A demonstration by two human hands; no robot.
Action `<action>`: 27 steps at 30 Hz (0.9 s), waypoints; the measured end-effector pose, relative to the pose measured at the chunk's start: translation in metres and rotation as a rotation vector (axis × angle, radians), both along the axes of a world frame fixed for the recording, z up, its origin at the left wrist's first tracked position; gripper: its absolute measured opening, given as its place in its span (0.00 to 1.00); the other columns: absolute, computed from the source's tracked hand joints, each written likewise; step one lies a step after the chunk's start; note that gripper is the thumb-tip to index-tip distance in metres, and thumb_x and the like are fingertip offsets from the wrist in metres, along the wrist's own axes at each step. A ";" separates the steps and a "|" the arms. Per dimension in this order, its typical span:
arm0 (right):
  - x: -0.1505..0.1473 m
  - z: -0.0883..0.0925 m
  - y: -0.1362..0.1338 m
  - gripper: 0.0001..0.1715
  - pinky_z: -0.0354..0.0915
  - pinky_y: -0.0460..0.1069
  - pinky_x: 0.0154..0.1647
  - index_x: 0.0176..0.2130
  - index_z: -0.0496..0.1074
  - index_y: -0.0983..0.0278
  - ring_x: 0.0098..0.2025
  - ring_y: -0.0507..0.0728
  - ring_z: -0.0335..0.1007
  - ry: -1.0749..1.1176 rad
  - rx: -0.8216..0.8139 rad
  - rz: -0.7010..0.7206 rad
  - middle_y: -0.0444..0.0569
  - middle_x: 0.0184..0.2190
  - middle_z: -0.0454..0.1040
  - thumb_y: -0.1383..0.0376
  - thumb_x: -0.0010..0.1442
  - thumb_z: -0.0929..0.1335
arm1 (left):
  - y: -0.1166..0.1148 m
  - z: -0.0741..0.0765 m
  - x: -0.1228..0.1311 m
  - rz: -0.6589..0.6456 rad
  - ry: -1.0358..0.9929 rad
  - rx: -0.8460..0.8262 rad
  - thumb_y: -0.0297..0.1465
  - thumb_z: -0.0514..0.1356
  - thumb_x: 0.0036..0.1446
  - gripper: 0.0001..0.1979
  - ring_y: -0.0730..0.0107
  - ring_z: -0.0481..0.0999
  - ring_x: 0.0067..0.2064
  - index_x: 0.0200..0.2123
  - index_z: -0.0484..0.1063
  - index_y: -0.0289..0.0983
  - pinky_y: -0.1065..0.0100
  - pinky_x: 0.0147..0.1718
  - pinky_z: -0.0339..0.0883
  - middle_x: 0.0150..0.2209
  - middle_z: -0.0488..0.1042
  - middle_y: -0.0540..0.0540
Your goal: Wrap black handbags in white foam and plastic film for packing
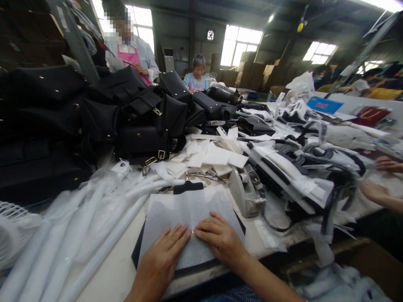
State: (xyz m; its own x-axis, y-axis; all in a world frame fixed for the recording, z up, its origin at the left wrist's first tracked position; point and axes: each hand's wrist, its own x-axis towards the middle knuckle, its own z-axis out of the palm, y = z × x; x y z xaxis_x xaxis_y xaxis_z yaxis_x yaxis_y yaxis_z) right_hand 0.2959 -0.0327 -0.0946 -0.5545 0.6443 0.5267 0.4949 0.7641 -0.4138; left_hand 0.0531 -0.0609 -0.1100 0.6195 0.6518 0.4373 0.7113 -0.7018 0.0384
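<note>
A black bag (137,248) lies flat on the table in front of me, with a buckled tab at its far edge. Over it is a thin white sheet (170,209) that leaves dark strips showing at the sides. My left hand (163,253) rests on the sheet, fingers laid out flat. My right hand (222,239) lies on the same sheet from the other side, its fingers stretched toward the left hand's fingertips. A small pale spot shows where the fingertips meet; I cannot make out what it is. Just beyond the right hand stands a grey tape dispenser (241,197).
Black bags (138,138) are heaped at the left and back. White padded tubes (97,235) lie at left near a white fan (12,230). White cards (217,155) are scattered ahead. Wrapped straps (292,180) crowd the right, near a co-worker's hand (374,191). A carton (362,260) sits below.
</note>
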 end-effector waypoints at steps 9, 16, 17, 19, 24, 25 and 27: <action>0.001 -0.002 -0.001 0.15 0.61 0.57 0.60 0.50 0.72 0.63 0.46 0.55 0.73 -0.057 0.069 0.052 0.48 0.42 0.80 0.68 0.70 0.59 | -0.002 -0.002 0.000 0.009 0.013 -0.012 0.19 0.48 0.60 0.28 0.65 0.70 0.59 0.63 0.61 0.39 0.60 0.57 0.68 0.60 0.69 0.46; 0.000 0.001 -0.001 0.15 0.62 0.56 0.60 0.50 0.71 0.64 0.44 0.54 0.73 -0.095 0.045 0.054 0.48 0.41 0.79 0.68 0.71 0.58 | 0.000 -0.001 0.000 0.003 -0.008 0.000 0.20 0.49 0.60 0.28 0.66 0.71 0.59 0.63 0.61 0.39 0.63 0.57 0.68 0.59 0.70 0.46; -0.001 0.001 -0.001 0.15 0.62 0.56 0.60 0.50 0.71 0.64 0.44 0.53 0.73 -0.095 0.047 0.060 0.48 0.41 0.79 0.68 0.71 0.59 | 0.000 0.000 0.000 0.003 -0.007 0.001 0.19 0.49 0.60 0.28 0.66 0.71 0.58 0.63 0.61 0.39 0.63 0.57 0.68 0.59 0.71 0.46; -0.001 0.001 0.000 0.15 0.62 0.56 0.60 0.50 0.71 0.64 0.44 0.53 0.74 -0.093 0.058 0.069 0.48 0.41 0.80 0.68 0.71 0.59 | 0.000 0.000 0.001 0.004 -0.009 -0.004 0.19 0.49 0.60 0.28 0.66 0.71 0.58 0.63 0.61 0.39 0.63 0.56 0.68 0.59 0.71 0.46; -0.001 0.002 0.000 0.15 0.64 0.55 0.58 0.51 0.70 0.63 0.43 0.52 0.74 -0.074 0.062 0.091 0.48 0.41 0.80 0.68 0.71 0.58 | 0.001 -0.003 0.000 0.001 -0.021 -0.017 0.19 0.49 0.60 0.28 0.66 0.70 0.59 0.63 0.61 0.39 0.62 0.56 0.68 0.59 0.70 0.46; -0.001 0.002 0.000 0.15 0.64 0.55 0.58 0.50 0.70 0.63 0.43 0.52 0.74 -0.069 0.056 0.093 0.48 0.41 0.80 0.68 0.71 0.58 | 0.000 -0.004 0.000 0.002 -0.009 -0.013 0.20 0.49 0.60 0.28 0.65 0.70 0.59 0.63 0.61 0.39 0.62 0.56 0.69 0.60 0.70 0.46; -0.002 0.001 0.000 0.16 0.64 0.55 0.58 0.50 0.70 0.62 0.42 0.52 0.74 -0.064 0.040 0.087 0.47 0.40 0.80 0.69 0.71 0.57 | 0.000 -0.005 -0.001 0.005 0.030 -0.002 0.20 0.49 0.60 0.28 0.65 0.70 0.59 0.63 0.60 0.39 0.60 0.55 0.70 0.60 0.69 0.47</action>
State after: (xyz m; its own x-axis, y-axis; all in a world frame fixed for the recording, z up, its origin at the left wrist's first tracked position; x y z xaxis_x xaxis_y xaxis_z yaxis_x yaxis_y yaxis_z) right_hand 0.2943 -0.0329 -0.0935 -0.6408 0.5716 0.5125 0.4505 0.8205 -0.3520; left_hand 0.0520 -0.0608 -0.1146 0.6289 0.6560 0.4172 0.7159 -0.6980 0.0184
